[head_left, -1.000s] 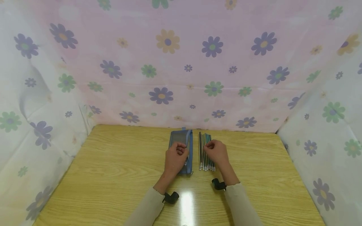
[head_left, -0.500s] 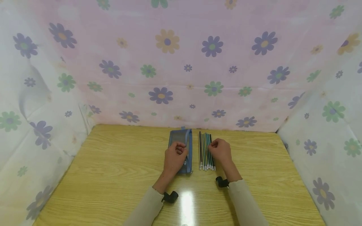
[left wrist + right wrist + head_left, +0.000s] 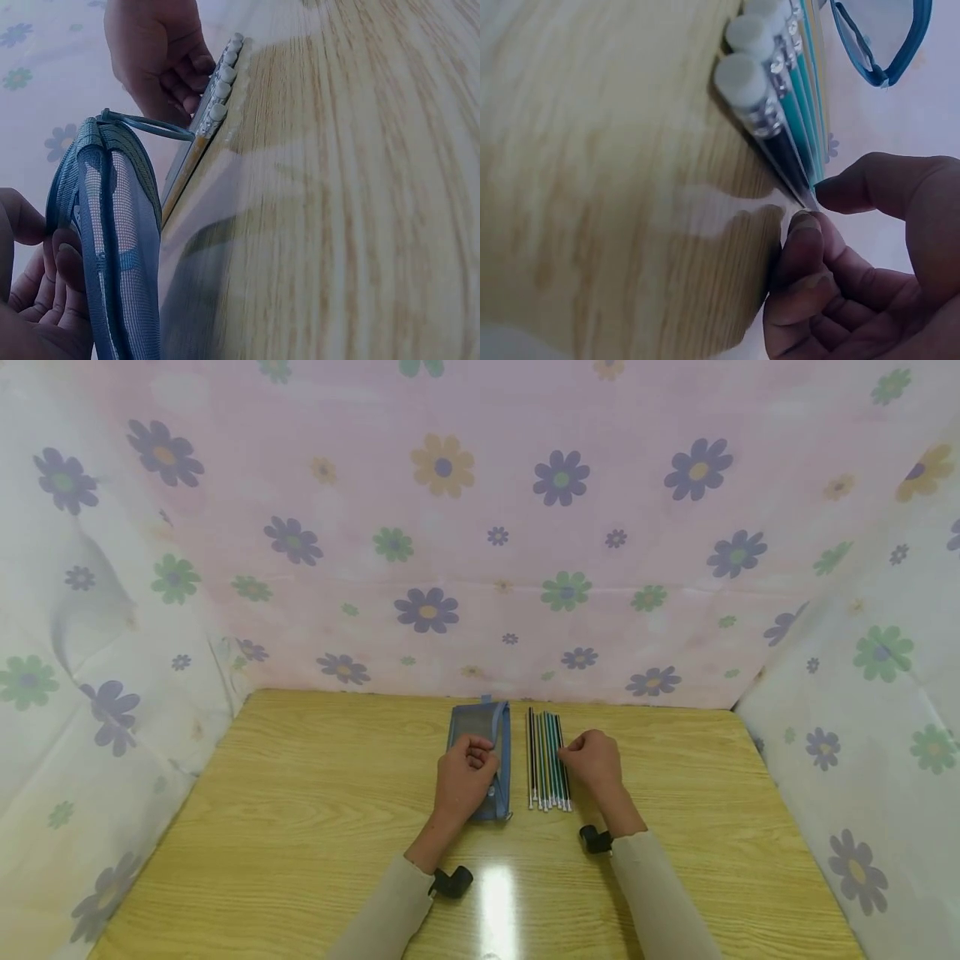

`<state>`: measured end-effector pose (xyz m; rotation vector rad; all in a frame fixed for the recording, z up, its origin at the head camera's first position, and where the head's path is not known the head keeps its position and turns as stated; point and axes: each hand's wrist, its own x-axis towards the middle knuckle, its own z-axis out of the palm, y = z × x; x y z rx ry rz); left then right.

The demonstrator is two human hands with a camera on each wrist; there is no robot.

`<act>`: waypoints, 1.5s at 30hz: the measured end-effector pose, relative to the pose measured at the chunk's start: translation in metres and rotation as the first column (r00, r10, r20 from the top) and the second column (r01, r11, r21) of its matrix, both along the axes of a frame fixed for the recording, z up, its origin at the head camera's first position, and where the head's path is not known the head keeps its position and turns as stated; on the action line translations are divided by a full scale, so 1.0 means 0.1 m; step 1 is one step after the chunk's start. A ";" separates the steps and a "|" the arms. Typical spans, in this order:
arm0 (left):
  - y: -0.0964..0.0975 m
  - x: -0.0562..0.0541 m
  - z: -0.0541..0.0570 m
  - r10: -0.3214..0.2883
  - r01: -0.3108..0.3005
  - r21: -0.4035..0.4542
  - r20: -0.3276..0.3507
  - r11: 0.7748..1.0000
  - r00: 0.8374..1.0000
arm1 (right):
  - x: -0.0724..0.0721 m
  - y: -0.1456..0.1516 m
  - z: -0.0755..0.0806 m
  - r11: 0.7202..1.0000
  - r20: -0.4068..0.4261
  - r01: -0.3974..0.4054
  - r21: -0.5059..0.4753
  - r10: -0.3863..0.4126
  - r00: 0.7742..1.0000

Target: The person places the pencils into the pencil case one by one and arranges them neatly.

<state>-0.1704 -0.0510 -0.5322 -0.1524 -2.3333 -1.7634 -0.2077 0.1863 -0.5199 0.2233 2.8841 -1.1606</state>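
A blue mesh zip pencil case [image 3: 474, 721] lies lengthwise on the table. My left hand [image 3: 463, 781] pinches its edge between thumb and fingers, and its zipped rim stands up in the left wrist view. To the right lies a row of pencils [image 3: 546, 735], side by side, with white erasers towards me. My right hand [image 3: 595, 766] is at the right side of this row. In the right wrist view its thumb and index fingertip close on the outermost dark pencil [image 3: 784, 150], whose far part the fingers hide. Teal pencils [image 3: 799, 101] lie beside it.
The wooden table [image 3: 322, 793] ends at a pink flowered cloth [image 3: 510, 568] behind, with white flowered cloth at both sides. A black wrist camera [image 3: 453, 882] sits on my left wrist and another camera [image 3: 595, 839] on my right.
My right hand has moved rightwards, from over the pencils to the right edge of the row, uncovering more of them. My left hand stays at the pencil case.
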 end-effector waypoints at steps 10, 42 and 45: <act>-0.01 -0.02 -0.03 -0.008 0.008 0.001 0.007 1.000 1.000 | -0.04 -0.02 0.06 0.997 0.101 0.007 0.071 -0.014 0.995; -0.01 -0.01 -0.03 -0.003 0.003 0.017 0.002 1.000 1.000 | -0.02 -0.04 0.11 0.998 0.105 0.017 0.059 -0.023 0.994; -0.02 0.00 -0.02 -0.009 0.009 0.022 -0.001 1.000 1.000 | -0.01 -0.03 0.12 0.999 0.080 0.026 0.033 -0.029 0.996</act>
